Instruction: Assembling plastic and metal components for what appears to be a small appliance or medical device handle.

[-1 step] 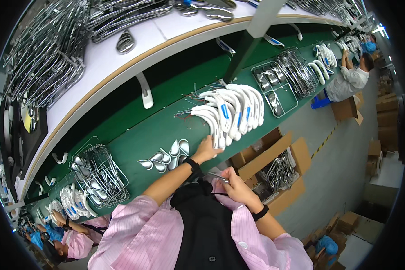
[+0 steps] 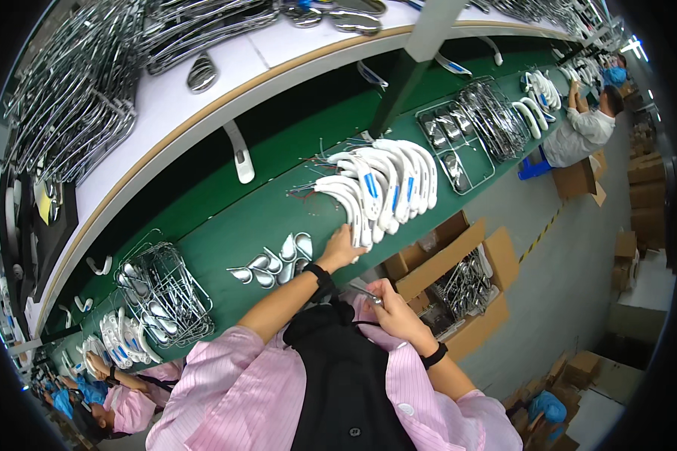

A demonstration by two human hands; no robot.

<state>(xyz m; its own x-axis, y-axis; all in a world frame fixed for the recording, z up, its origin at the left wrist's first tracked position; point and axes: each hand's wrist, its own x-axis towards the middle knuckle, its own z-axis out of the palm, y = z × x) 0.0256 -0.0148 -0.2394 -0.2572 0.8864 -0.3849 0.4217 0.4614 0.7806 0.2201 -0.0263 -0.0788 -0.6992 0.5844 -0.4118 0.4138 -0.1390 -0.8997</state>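
Observation:
A row of white curved plastic handles (image 2: 384, 180), some with blue strips and thin wires at their far ends, lies on the green bench (image 2: 226, 233). My left hand (image 2: 341, 249) is closed on the near end of a white curved handle (image 2: 351, 207) at the left of this row. Close to my body, my right hand (image 2: 397, 312) grips a slim shiny metal piece (image 2: 365, 293); its exact kind is unclear. Left of my left wrist sit several chrome drop-shaped covers (image 2: 265, 263).
Wire baskets of chrome parts stand on the bench at left (image 2: 165, 297) and far right (image 2: 478, 128). A shelf (image 2: 226, 98) loaded with metal parts runs above, with a post (image 2: 406, 83). An open carton (image 2: 466, 286) of metal parts is at my right. Co-workers (image 2: 587, 128) work along the bench.

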